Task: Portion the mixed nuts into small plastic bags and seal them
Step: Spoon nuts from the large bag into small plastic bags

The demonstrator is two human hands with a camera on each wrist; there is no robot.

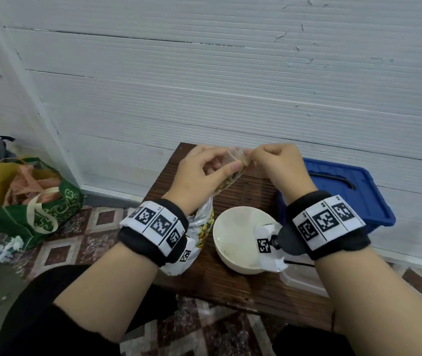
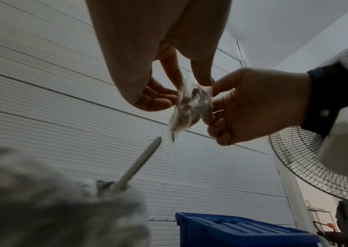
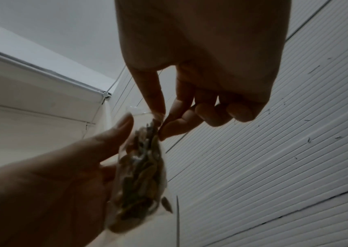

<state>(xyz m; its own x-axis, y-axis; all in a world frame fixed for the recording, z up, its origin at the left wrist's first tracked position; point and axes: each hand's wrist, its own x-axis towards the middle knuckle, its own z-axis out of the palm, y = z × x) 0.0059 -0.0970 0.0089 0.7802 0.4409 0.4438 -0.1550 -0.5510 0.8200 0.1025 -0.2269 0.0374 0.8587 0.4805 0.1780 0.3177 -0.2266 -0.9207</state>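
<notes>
A small clear plastic bag (image 1: 233,173) part-filled with mixed nuts hangs above the far end of the wooden table (image 1: 230,286). My left hand (image 1: 228,160) holds the bag's left side, thumb across its front. My right hand (image 1: 252,156) pinches the bag's top right corner. In the right wrist view, thumb and forefinger of the right hand (image 3: 160,122) meet on the top edge of the bag (image 3: 141,167), while the left hand (image 3: 113,150) cups it. The left wrist view shows the bag (image 2: 192,107) between the left hand (image 2: 179,90) and the right hand (image 2: 217,103).
A large opened nut package (image 1: 203,227) lies under my left wrist, with a spoon handle (image 2: 141,163) sticking out of it. A white bowl (image 1: 230,227) sits on the table's middle. A blue bin (image 1: 346,191) stands right, a green bag (image 1: 30,201) left, a fan (image 2: 306,167) beyond.
</notes>
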